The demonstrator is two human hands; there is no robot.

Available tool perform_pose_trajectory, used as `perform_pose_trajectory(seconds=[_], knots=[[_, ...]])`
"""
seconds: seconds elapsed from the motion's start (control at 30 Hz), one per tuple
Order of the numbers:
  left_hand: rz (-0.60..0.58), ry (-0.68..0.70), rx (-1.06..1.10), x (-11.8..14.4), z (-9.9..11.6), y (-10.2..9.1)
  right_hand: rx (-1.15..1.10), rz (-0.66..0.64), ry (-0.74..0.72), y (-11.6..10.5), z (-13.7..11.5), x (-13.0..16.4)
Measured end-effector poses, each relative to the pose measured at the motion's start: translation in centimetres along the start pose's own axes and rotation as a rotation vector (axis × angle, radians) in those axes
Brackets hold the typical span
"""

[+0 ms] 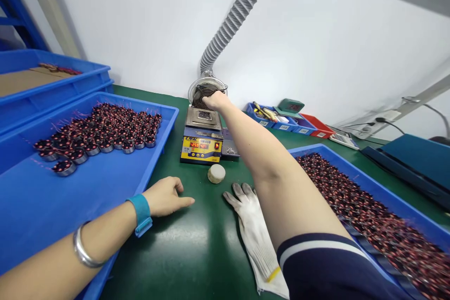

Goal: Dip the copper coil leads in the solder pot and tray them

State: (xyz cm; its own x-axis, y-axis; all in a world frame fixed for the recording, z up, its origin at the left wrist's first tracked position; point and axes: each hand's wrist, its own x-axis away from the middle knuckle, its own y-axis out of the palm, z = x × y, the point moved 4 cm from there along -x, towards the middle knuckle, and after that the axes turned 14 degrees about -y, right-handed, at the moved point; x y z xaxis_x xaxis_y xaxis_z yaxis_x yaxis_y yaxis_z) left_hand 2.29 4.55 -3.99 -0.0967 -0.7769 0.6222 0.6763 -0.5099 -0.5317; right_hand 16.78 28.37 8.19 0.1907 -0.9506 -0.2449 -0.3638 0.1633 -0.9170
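Note:
My right hand [216, 101] reaches forward over a small solder pot [201, 143] with a yellow front and red digits. It is in front of the round metal hood [191, 91] at the end of the duct; its fingers are mostly hidden, and whether it grips anything I cannot tell. My left hand [168, 197], wearing a blue wristband, hovers low by the tray's edge. Its thumb and forefinger are apart with nothing between them. A round pale block [216, 174] stands before the pot. Beneath my right forearm lies a white glove [253, 225] with grey fingertips.
On the left, a blue tray [123, 176] holds round metal parts with black tops and reddish wires [116, 126]. Another blue tray [318, 148] on the right is filled with similar parts. A grey hose [239, 9] rises from the hood. Small bins [284, 125] line the wall.

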Motion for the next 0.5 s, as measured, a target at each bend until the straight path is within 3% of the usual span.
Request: perform_pose_trajectory(seconds=[0.3, 0.5], knots=[[0.009, 0.003, -0.042, 0.0, 0.1, 0.0, -0.001, 0.008, 0.004, 0.1, 0.0, 0.0], [-0.006, 0.012, -0.04, 0.0, 0.1, 0.0, -0.077, 0.105, -0.039, -2.5, -0.7, 0.9]])
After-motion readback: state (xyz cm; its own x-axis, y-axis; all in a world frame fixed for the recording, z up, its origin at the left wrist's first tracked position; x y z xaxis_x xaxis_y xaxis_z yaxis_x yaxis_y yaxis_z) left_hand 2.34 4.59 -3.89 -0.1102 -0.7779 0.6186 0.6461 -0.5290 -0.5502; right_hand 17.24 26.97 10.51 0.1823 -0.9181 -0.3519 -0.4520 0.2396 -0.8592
